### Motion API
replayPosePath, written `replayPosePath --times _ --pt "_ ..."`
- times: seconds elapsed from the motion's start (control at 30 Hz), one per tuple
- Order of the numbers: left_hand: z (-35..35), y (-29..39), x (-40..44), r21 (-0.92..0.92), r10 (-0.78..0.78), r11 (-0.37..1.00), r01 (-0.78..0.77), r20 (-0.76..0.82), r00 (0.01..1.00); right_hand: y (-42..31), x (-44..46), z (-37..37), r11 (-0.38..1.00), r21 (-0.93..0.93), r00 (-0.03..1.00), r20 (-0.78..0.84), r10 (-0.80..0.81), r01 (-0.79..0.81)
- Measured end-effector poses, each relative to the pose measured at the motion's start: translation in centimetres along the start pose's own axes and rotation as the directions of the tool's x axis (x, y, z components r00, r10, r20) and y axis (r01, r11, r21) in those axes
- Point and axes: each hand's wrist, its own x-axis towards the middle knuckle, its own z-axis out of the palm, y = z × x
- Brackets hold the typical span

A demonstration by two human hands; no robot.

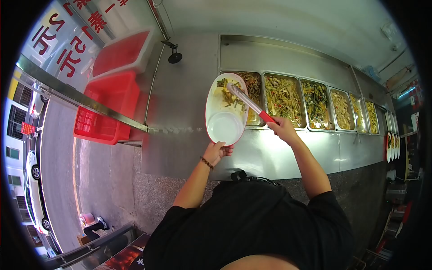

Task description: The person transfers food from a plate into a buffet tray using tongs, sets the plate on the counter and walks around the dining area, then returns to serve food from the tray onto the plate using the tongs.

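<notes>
My left hand (217,153) grips the near rim of a white oval plate (210,101) with a red edge, thumb on top. A round white bowl (224,127) sits on the plate's near end, and some cooked green vegetables (222,84) lie at the far end. My right hand (283,128) is closed around the red handle of metal tongs (247,100). The tips of the tongs are at the vegetables on the plate. Part of the first food tray (254,81) is hidden behind the plate.
Several metal trays of cooked dishes, among them a vegetable tray (283,99), line the steel counter (189,90) to the right. A red plastic basket (105,105) stands at the left by the window rail. Further plates (393,146) are at the far right.
</notes>
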Motion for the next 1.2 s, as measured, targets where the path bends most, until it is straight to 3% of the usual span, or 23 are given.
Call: replayPosePath --times 0.07,0.23,0.3,0.33,0.37,0.43,0.47,0.53,0.87,0.93,1.1,1.2 --pt "0.1 0.3 -0.1 0.031 0.014 0.999 -0.014 0.000 1.000 -0.7 0.1 -0.6 0.957 0.280 0.997 0.031 0.072 -0.078" --pt "-0.2 0.2 -0.4 0.033 0.013 0.999 -0.012 -0.023 1.000 0.9 2.5 -2.5 0.907 0.414 0.997 0.030 0.073 -0.079" --pt "-0.4 0.1 -0.6 0.035 0.008 0.999 -0.007 -0.022 1.000 2.1 3.9 -2.2 0.952 0.303 0.987 -0.160 0.011 0.039" --pt "-0.3 0.1 -0.7 0.035 0.009 0.999 -0.008 -0.021 1.000 2.9 4.9 -2.2 0.982 0.185 0.978 -0.206 0.005 0.034" --pt "-0.3 0.1 -0.9 0.036 0.009 0.999 -0.009 -0.021 1.000 3.9 5.7 -2.1 0.982 0.186 0.979 -0.204 0.004 0.034" --pt "-0.4 0.0 -1.1 0.030 0.005 1.000 -0.004 -0.025 1.000 5.2 6.9 -1.7 0.971 -0.240 0.941 -0.328 -0.090 0.009" --pt "-0.5 -0.1 -1.2 0.023 0.001 1.000 0.000 -0.029 1.000 5.9 7.4 -1.3 0.971 -0.239 0.942 -0.324 -0.091 0.011" --pt "-0.5 -0.3 -1.4 0.020 0.013 1.000 -0.013 -0.041 0.999 6.7 8.2 -0.6 0.888 -0.461 0.920 -0.346 -0.183 0.003" --pt "-0.5 -0.1 -1.8 0.030 0.014 0.999 -0.013 -0.035 0.999 5.3 7.0 -0.7 0.895 -0.445 0.924 -0.351 -0.150 -0.024" --pt "-0.4 0.1 -1.8 0.035 0.015 0.999 -0.014 -0.032 0.999 2.3 4.6 -1.0 0.906 -0.412 0.916 -0.317 -0.244 0.099" --pt "-0.2 0.2 -1.8 0.046 0.005 0.999 -0.004 -0.029 1.000 -0.6 1.9 -0.6 0.849 -0.480 0.930 -0.158 -0.331 0.221" --pt "-0.3 0.3 -1.8 0.081 0.005 0.997 -0.006 0.010 1.000 -1.6 1.2 0.3 0.735 -0.612 0.893 -0.103 -0.438 0.291"
